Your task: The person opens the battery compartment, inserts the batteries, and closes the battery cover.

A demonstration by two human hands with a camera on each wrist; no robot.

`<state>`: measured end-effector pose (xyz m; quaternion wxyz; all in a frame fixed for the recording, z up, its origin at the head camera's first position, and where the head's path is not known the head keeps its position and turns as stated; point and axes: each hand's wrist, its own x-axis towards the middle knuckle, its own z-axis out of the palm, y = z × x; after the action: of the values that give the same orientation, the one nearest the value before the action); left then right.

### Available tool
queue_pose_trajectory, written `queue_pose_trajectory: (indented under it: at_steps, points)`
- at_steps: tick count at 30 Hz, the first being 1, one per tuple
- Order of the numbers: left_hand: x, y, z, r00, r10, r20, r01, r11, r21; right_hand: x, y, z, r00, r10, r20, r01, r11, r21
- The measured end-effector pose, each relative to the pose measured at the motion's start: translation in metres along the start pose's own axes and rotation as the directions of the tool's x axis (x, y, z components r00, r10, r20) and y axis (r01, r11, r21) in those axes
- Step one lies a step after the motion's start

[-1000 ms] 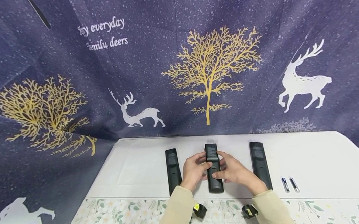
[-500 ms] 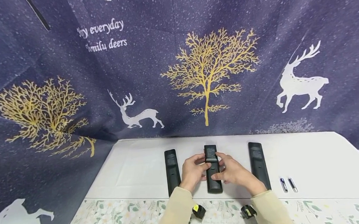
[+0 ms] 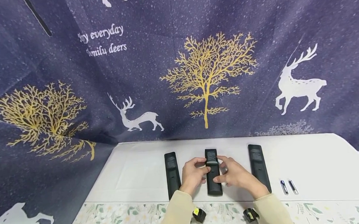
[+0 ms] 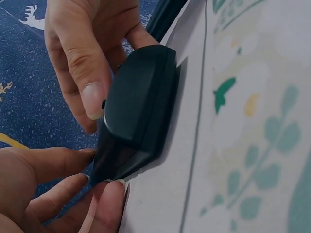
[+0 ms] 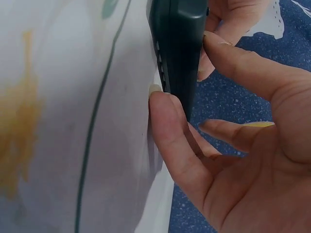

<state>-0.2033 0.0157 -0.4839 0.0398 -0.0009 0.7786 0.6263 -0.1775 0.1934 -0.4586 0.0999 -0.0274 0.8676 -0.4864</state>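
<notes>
A black remote control (image 3: 214,184) lies back up on the white table, its stepped back and small print showing, between both hands. My left hand (image 3: 192,175) holds its left side, fingers along the edge and thumb by the step in the back. From the right, my right hand (image 3: 235,174) grips the other side, thumb on the lower back. In the left wrist view the rounded near end of the remote control (image 4: 138,97) faces the camera. Fingertips of the right hand (image 5: 257,150) sit at the remote's lower edge in the right wrist view.
Another black remote control (image 3: 172,173) lies to the left and a third black remote control (image 3: 259,167) to the right, both back up. Two small batteries, one battery (image 3: 284,187) beside another battery (image 3: 292,186), lie farther right. A flowered cloth (image 3: 112,217) covers the near edge.
The head view has tilted up slightly, so the scene sits lower in it. Both hands keep nearly the same hold on the middle remote control.
</notes>
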Motion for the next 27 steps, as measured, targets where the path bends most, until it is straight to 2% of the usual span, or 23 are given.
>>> queue_pose_trajectory:
  at_steps: [11, 14, 17, 21, 27]
  points:
    - [0.000, 0.006, -0.008, 1.000, -0.018, 0.016, 0.020, 0.994, -0.109, -0.011, -0.002, -0.012, 0.999, -0.035, -0.013, 0.035, 0.999, -0.012]
    - [-0.001, 0.011, -0.008, 1.000, 0.001, 0.018, 0.002, 0.990, -0.141, -0.015, 0.000, -0.016, 0.997, -0.066, -0.040, 0.065, 0.997, -0.044]
    - [-0.003, 0.016, -0.007, 0.999, 0.030, 0.027, -0.025, 0.984, -0.175, -0.021, 0.002, -0.022, 0.993, -0.088, -0.079, 0.079, 0.992, -0.102]
    - [-0.005, 0.022, -0.003, 0.997, 0.048, 0.067, -0.033, 0.976, -0.213, -0.028, 0.006, -0.031, 0.991, -0.074, -0.111, 0.055, 0.985, -0.162]
    - [-0.005, 0.029, 0.008, 0.992, 0.066, 0.111, -0.042, 0.977, -0.208, -0.035, 0.012, -0.046, 0.991, -0.074, -0.114, 0.055, 0.986, -0.160]
